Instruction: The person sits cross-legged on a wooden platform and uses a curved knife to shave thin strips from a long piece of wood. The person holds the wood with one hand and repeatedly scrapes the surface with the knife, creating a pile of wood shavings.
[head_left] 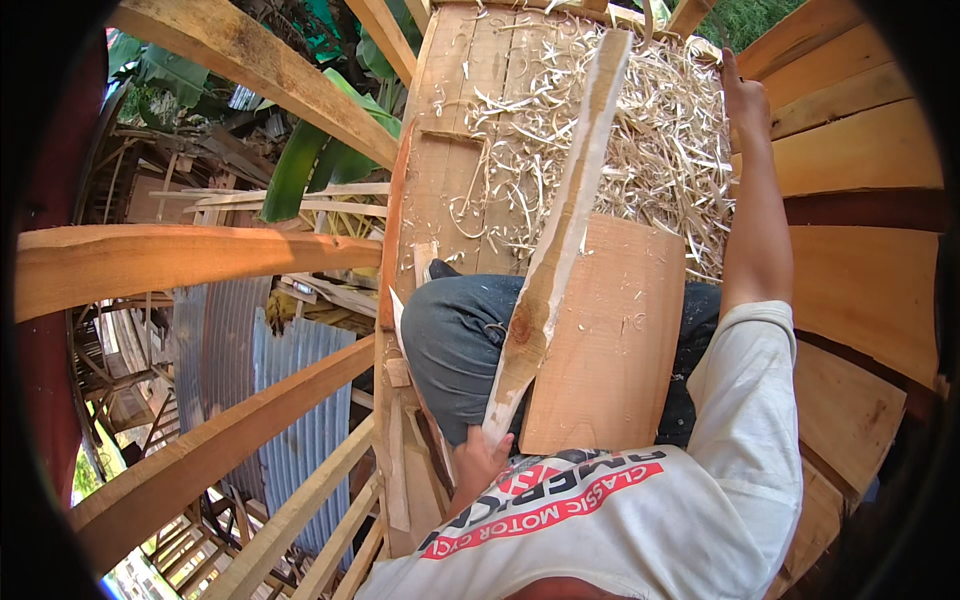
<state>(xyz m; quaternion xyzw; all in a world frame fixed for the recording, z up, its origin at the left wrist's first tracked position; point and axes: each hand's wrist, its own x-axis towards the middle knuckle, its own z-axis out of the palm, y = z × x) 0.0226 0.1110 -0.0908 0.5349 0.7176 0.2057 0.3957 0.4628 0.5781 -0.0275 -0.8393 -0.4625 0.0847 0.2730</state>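
Note:
My left hand (483,458) is closed round the near end of a long narrow wooden strip (560,240), close to my lap. The strip has pale edges and a darker, knotted face, and slants away from me. Beside it a wide, smooth wooden board (610,350) lies across my legs. My right arm stretches far forward, and my right hand (744,98) is at the right side of the shavings, near the wall planks. Its fingers are small and partly hidden, so I cannot make out what they hold or touch.
Curly wood shavings (670,140) cover much of the plank floor (440,200) ahead. Curved side planks (860,290) rise on the right. To the left, upright-like timbers (200,265) stick outward with gaps between them. Corrugated metal sheets (300,400) and scrap wood lie beyond.

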